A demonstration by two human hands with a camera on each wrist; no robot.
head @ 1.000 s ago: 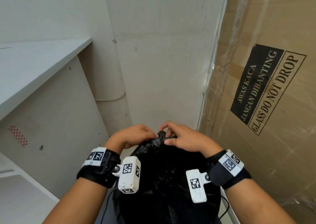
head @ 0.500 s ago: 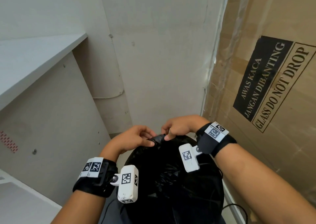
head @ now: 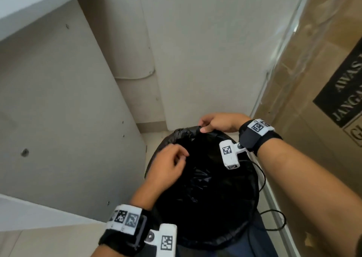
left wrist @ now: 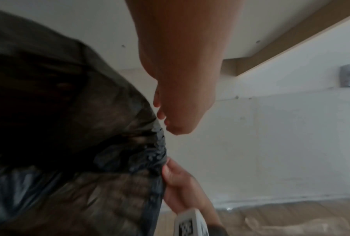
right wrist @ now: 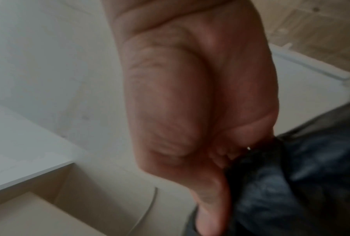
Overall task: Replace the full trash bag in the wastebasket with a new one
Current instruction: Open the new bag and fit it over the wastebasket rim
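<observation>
Big cardboard box (head: 321,92) stands on the right, black trash bag (head: 205,178) sits below in the corner. Right hand (head: 219,122) pinches the bag's rolled far edge; left hand (head: 168,166) hangs just above the near edge, fingers loosely curled, holding nothing.

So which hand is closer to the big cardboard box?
The right hand. It pinches the trash bag's rolled far edge, just left of the cardboard box. The left hand is over the bag's left side, farther from the box.
</observation>
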